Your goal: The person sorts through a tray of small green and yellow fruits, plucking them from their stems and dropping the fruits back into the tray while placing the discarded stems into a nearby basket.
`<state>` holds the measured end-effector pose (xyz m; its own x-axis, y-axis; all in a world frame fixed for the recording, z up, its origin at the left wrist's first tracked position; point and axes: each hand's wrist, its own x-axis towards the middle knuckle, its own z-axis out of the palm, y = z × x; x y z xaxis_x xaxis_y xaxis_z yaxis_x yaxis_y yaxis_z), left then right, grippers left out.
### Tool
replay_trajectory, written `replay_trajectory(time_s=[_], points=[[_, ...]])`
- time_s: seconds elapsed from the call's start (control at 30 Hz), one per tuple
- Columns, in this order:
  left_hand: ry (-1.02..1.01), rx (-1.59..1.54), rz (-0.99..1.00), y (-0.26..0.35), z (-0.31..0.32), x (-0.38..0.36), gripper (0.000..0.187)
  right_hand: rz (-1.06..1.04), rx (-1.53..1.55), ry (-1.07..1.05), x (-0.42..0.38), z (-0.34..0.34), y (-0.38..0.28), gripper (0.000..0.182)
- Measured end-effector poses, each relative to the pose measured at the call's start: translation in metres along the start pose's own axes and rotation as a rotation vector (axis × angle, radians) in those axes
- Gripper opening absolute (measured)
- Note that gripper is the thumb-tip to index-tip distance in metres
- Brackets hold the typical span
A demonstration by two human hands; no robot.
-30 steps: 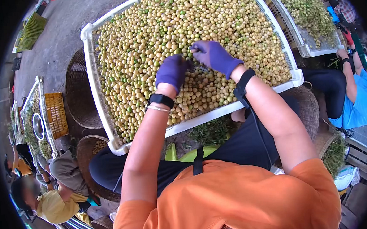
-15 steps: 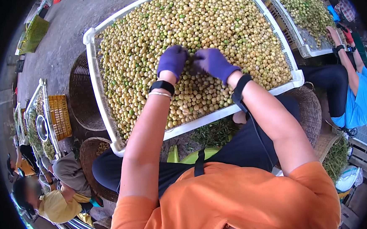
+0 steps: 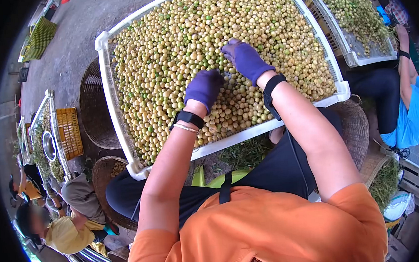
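Head view:
- Could, by judgement, spill loose round fruit (image 3: 165, 42) over near rim of white tray (image 3: 238, 138) through hard sweep, or bruise skins through tight pinch
- Lies across tray, spread in heaped layer; being round, shows no clear heading or long axis; for tray, runs crosswise before torso, right end farther off
- With left hand (image 3: 204, 89), bends fingers down onto fruit; with right hand (image 3: 246, 60), curls fingers loosely above or against fruit; cannot tell grasp in either

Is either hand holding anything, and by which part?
It cannot be told: the purple-gloved left hand and right hand are among small, round, yellow-green fruits, fingertips too unclear.
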<state>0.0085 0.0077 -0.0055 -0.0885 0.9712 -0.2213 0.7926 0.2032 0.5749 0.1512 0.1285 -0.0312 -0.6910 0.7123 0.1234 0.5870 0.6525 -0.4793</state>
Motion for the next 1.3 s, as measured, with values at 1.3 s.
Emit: replay_trajectory(time_s=[1.3], points=[[-0.194,0.446,0.006,0.039,0.01,0.075,0.028,0.129,-0.46,-0.134,-0.015,-0.015,0.014,0.02]])
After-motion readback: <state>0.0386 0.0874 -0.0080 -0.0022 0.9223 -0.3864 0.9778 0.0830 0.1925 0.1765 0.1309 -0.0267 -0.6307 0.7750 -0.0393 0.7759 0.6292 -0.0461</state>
